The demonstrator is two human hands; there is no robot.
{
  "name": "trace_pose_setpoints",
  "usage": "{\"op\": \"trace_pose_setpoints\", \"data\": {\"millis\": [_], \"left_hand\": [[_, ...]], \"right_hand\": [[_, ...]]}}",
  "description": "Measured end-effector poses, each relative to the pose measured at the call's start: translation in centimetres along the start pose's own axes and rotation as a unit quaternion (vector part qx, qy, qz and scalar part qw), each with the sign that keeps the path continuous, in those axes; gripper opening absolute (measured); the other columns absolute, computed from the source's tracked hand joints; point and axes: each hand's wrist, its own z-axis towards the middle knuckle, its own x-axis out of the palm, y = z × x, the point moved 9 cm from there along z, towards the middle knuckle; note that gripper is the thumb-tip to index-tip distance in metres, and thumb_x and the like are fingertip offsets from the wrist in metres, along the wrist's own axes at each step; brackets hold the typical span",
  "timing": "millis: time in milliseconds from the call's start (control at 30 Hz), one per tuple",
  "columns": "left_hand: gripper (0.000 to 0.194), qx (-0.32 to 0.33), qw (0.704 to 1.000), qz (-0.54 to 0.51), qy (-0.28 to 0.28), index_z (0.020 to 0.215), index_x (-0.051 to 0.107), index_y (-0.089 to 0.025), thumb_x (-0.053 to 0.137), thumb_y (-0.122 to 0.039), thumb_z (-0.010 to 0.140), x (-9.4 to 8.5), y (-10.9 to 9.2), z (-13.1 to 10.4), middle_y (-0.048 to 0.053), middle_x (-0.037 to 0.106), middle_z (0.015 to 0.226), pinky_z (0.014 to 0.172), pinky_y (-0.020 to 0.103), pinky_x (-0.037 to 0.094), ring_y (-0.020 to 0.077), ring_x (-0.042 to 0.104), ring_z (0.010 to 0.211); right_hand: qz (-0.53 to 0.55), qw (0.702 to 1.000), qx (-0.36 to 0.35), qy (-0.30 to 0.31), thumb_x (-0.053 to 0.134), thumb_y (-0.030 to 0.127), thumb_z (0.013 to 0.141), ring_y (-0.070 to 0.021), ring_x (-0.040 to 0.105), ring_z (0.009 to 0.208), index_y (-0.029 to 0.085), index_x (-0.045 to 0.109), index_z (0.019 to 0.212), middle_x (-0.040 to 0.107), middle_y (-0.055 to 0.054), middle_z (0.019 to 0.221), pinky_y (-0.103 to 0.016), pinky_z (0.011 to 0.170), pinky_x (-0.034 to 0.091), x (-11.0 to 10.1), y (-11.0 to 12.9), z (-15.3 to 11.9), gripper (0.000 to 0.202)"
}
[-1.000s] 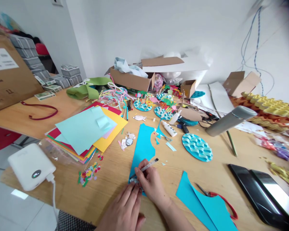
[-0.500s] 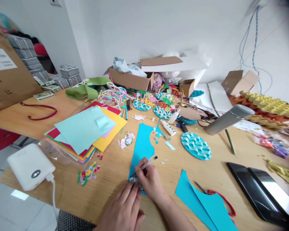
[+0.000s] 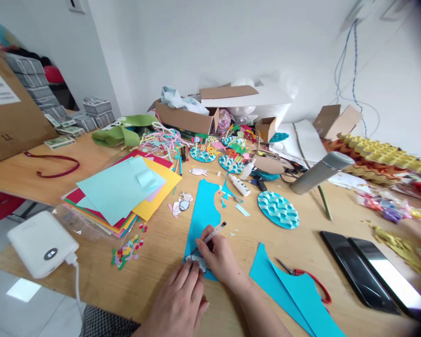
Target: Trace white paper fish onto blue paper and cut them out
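Observation:
My right hand (image 3: 219, 257) is closed around a pen (image 3: 215, 231), its tip down at a small pale fish cutout (image 3: 200, 263) on a long blue paper strip (image 3: 204, 210). My left hand (image 3: 183, 292) lies flat with its fingertips pressing the cutout's near edge. The pen's tip is hidden by my fingers. Right of my hands lie more blue paper pieces (image 3: 298, 295) and red-handled scissors (image 3: 315, 277), partly under the paper. Small fish cutouts (image 3: 183, 204) rest left of the strip.
Coloured paper sheets (image 3: 117, 187) and a white power bank (image 3: 44, 243) are on the left. Glue bottles (image 3: 240, 185), a wavy blue oval (image 3: 278, 209) and a grey flask (image 3: 321, 172) stand or lie beyond. Two phones (image 3: 359, 271) are at the right, near another person's hand (image 3: 416, 231).
The camera view has shifted slightly, moving the table items left. Both my hands stay at the cutout, with the pen still in my right hand. The other person's hand shows more at the right.

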Motion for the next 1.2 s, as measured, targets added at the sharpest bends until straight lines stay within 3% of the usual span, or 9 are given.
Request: {"op": "trace_pose_setpoints", "data": {"millis": [200,467,967,1200], "left_hand": [[0.038,-0.013,1.000,-0.011,0.010,0.122,0.058,-0.012,0.044,-0.036,0.096,-0.01,-0.06,0.33,0.009,0.066,0.117,0.094,0.034,0.043,0.0222,0.056,0.111],[0.037,-0.016,1.000,-0.013,0.019,0.119,0.059,-0.013,0.045,-0.036,0.095,0.13,-0.06,0.36,0.009,0.067,0.115,0.092,0.035,0.044,0.0226,0.057,0.109],[0.037,-0.017,1.000,-0.014,0.007,0.121,0.059,-0.012,0.045,-0.035,0.095,-0.18,-0.04,0.51,0.009,0.067,0.115,0.092,0.034,0.044,0.0224,0.058,0.108],[0.036,-0.017,0.999,-0.015,0.030,0.120,0.059,-0.013,0.046,-0.034,0.094,0.15,-0.11,0.43,0.009,0.067,0.117,0.093,0.035,0.044,0.0231,0.058,0.111]], "right_hand": [[-0.013,1.000,0.002,0.021,0.048,0.028,0.086,-0.0107,0.044,0.049,0.021,0.046,0.073,0.048,0.005,0.057,-0.022,0.048,0.032,0.18,0.45,-0.30,0.015],[-0.014,0.999,0.009,-0.039,0.048,0.028,0.087,-0.0102,0.043,0.047,0.021,0.044,0.071,0.045,0.006,0.054,-0.022,0.046,0.031,0.12,-0.36,-0.48,0.017],[-0.027,0.999,0.016,-0.027,0.047,0.027,0.085,-0.0104,0.041,0.044,0.022,0.042,0.071,0.044,0.006,0.052,-0.023,0.045,0.029,-0.01,-0.31,-0.24,0.016],[-0.050,0.998,-0.018,-0.037,0.048,0.024,0.083,-0.0103,0.043,0.046,0.021,0.044,0.068,0.047,0.005,0.053,-0.022,0.046,0.031,-0.15,0.22,-0.01,0.016]]}}
